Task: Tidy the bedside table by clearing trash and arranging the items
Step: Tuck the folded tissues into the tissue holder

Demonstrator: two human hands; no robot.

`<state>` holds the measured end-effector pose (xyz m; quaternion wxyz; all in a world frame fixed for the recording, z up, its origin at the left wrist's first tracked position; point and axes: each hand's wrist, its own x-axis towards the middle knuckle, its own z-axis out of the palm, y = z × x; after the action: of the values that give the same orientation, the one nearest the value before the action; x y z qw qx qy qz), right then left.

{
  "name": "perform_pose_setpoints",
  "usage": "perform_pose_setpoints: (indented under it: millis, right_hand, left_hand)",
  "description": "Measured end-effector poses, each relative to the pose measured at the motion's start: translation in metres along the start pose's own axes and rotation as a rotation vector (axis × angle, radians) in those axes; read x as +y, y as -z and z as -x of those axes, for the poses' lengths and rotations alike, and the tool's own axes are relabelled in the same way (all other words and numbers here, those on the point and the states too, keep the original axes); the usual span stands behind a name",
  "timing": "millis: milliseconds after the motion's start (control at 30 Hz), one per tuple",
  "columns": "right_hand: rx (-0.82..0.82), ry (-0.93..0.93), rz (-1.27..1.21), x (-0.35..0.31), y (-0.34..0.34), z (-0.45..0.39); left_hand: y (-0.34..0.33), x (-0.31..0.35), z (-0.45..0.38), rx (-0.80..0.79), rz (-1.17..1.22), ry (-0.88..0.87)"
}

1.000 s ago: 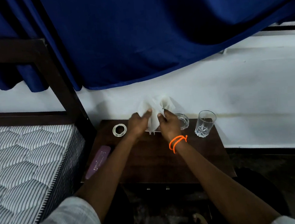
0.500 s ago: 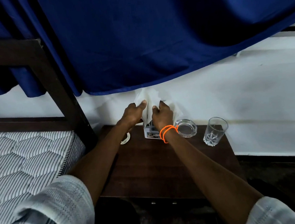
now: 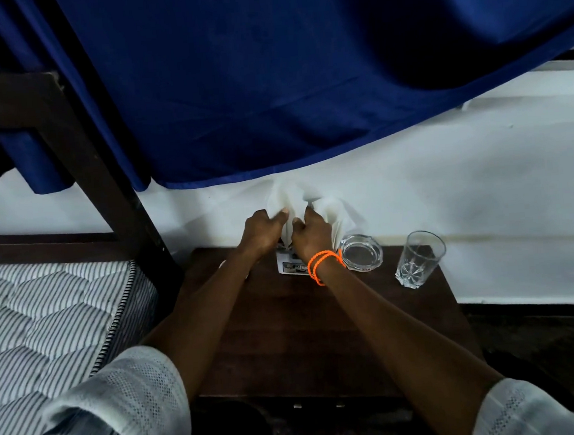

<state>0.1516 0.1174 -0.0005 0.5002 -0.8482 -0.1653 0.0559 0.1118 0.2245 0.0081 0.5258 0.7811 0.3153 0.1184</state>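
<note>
At the back of the dark wooden bedside table, against the wall, stands a small white tissue box with white tissue sticking up out of it. My left hand pinches the tissue from the left. My right hand, with orange bands on its wrist, pinches it from the right. Both hands sit right above the box and hide most of it.
A clear glass ashtray sits just right of the box, and an empty drinking glass stands near the table's right edge. A striped mattress and dark bed frame lie to the left. A blue curtain hangs above.
The view has shifted, so the white cable coil and purple item on the table's left are now hidden behind my left arm. Both hands keep hold of the tissue above the box.
</note>
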Motion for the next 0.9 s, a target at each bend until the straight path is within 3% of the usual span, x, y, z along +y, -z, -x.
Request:
perform_pose_setpoints:
  millis: [400,533,800,900]
  right_hand:
    - [0.013,0.026,0.103,0.004,-0.002,-0.012]
    - [0.037,0.03,0.151,0.001,-0.001,-0.017]
    - [-0.115,-0.006,0.256,0.01,-0.004,-0.014]
    - [-0.061,0.007,0.235,0.009,-0.001,-0.014]
  left_hand:
    - [0.013,-0.011,-0.006,0.222,-0.151,-0.264]
    - [0.01,-0.013,-0.012,0.222,-0.192,-0.296]
    - [0.002,-0.023,-0.015,0.169,-0.344,-0.338]
    - [0.005,-0.024,-0.014,0.2,-0.275,-0.323]
